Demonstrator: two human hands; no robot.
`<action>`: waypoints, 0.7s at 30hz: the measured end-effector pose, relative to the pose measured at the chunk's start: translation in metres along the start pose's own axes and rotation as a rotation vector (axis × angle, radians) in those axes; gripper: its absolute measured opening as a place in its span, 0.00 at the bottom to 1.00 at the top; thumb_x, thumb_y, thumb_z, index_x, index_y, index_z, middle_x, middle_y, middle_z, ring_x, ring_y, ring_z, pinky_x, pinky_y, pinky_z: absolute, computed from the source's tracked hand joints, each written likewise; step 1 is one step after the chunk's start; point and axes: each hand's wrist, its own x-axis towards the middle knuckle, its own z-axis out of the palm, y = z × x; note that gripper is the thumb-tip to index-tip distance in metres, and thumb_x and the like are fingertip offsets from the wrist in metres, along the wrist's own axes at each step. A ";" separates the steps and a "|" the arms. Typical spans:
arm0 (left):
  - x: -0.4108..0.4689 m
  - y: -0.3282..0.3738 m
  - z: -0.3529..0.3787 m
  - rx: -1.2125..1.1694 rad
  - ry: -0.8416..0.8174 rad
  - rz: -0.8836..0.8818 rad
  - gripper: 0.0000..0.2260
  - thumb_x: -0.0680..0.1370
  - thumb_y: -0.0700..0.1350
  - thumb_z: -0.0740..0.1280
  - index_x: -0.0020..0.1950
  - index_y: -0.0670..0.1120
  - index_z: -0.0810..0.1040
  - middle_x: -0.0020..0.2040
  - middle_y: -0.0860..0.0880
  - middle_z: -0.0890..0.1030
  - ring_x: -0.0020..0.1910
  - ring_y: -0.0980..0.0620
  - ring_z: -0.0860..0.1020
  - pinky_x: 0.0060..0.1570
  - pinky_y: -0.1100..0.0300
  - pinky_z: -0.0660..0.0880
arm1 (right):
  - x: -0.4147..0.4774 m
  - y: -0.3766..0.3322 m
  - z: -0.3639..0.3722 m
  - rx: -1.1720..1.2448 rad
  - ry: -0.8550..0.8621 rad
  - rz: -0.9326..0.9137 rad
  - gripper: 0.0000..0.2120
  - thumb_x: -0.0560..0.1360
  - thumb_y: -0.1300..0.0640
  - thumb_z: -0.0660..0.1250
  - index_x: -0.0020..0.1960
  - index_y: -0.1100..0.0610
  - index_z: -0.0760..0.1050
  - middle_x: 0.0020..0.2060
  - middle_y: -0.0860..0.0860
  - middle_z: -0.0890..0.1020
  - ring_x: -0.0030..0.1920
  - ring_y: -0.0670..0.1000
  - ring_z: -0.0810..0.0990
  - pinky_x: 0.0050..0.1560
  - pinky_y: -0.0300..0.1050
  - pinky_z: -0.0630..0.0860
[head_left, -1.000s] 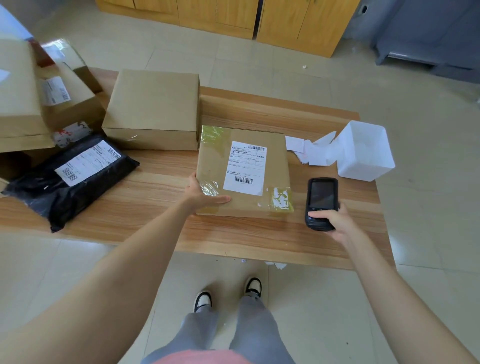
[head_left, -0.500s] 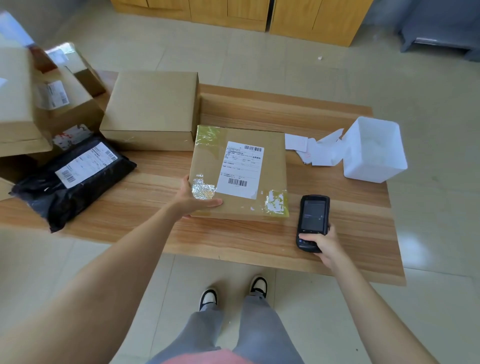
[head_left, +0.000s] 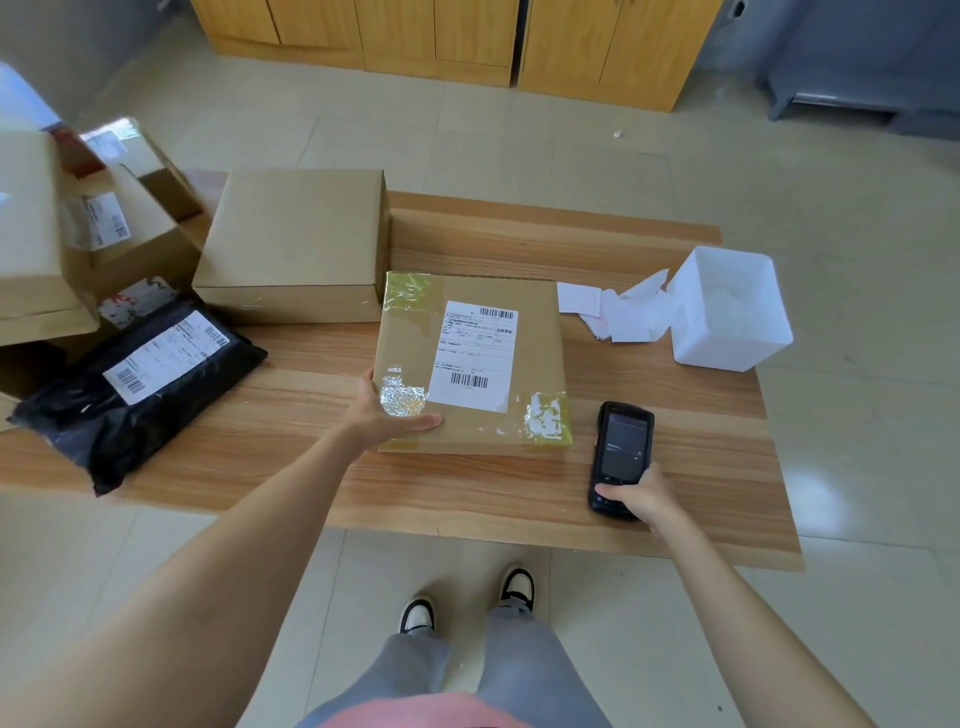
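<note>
A flat brown cardboard parcel (head_left: 535, 364) with a white shipping label and shiny tape lies on the wooden table (head_left: 467, 499). My left hand (head_left: 387, 415) grips its near left corner, thumb on top and fingers under the edge. To the right of the parcel, my right hand (head_left: 641, 496) holds a black handheld scanner (head_left: 621, 447) by its lower end, screen facing up, just above the table.
A plain larger cardboard box (head_left: 296, 244) stands behind the parcel. A black mailer bag (head_left: 140, 384) with a label lies at the left, beside a pile of boxes (head_left: 88, 234). A white tub (head_left: 732, 312) and paper slips (head_left: 613, 312) sit at the right. Wooden cabinets line the far wall.
My right hand has drawn the scanner back toward me, away from the parcel's label. My left hand keeps its hold on the parcel's corner.
</note>
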 end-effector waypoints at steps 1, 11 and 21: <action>0.000 0.000 0.000 -0.009 0.002 0.010 0.55 0.58 0.55 0.82 0.75 0.52 0.51 0.69 0.51 0.68 0.65 0.47 0.70 0.59 0.50 0.73 | -0.001 0.000 -0.001 -0.018 -0.001 -0.002 0.42 0.66 0.57 0.79 0.73 0.61 0.59 0.70 0.58 0.69 0.68 0.60 0.68 0.68 0.54 0.67; -0.016 0.031 -0.010 0.590 0.235 0.224 0.48 0.66 0.69 0.70 0.77 0.53 0.50 0.72 0.43 0.60 0.70 0.40 0.61 0.66 0.43 0.62 | -0.033 -0.045 -0.008 -0.159 0.245 -0.286 0.30 0.75 0.48 0.68 0.72 0.57 0.64 0.70 0.56 0.65 0.69 0.58 0.66 0.66 0.54 0.67; -0.023 0.111 -0.016 1.078 0.257 0.694 0.25 0.78 0.62 0.59 0.69 0.48 0.70 0.67 0.45 0.73 0.66 0.43 0.69 0.64 0.49 0.63 | -0.077 -0.115 0.001 -0.510 0.428 -0.634 0.19 0.80 0.49 0.60 0.67 0.58 0.71 0.65 0.54 0.71 0.67 0.56 0.67 0.64 0.49 0.64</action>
